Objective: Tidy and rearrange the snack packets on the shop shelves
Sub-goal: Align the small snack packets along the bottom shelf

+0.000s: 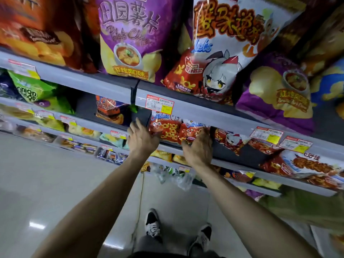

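Two red and orange snack packets [170, 130] stand side by side on the second shelf [242, 153], under a grey shelf rail. My left hand [142, 139] touches the left packet's left side with its fingers spread and fairly straight. My right hand [199, 148] lies against the right packet [189, 132], fingers extended up along its right edge. A similar red packet with a cartoon figure [231, 141] leans just right of my right hand. Dark bare shelf shows on either side of the pair.
Large purple chip bags [128, 34] and a white and red bag [229, 45] fill the shelf above. A green onion-ring bag [35, 92] and an orange and blue bag [109, 110] sit to the left. Lower shelves hold more packets. My shoes [152, 224] stand on the pale tiled floor.
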{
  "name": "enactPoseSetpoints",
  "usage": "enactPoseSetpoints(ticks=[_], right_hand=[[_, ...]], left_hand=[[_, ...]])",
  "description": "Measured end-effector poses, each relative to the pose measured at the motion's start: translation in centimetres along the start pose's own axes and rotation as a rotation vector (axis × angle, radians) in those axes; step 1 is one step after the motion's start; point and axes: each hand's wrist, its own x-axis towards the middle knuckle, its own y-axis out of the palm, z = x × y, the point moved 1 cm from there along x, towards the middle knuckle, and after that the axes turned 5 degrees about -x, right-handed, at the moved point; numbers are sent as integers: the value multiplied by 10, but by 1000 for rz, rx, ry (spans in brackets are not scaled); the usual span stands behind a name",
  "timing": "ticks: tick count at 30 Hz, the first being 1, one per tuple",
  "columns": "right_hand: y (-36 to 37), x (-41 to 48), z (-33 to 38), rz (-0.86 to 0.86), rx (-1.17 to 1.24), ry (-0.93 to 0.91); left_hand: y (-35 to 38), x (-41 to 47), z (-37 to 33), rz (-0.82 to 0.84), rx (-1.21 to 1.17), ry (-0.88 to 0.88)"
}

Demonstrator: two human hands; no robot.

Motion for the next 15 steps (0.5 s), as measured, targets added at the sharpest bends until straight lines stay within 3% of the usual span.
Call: enactPoseSetpoints(ticks=[6,15], right_hand=[[10,32,-2,-65,151,239],[20,65,-3,-43,170,250]], left_hand=[[20,23,-18,86,-148,-36],[44,55,-37,41,-254,-47]])
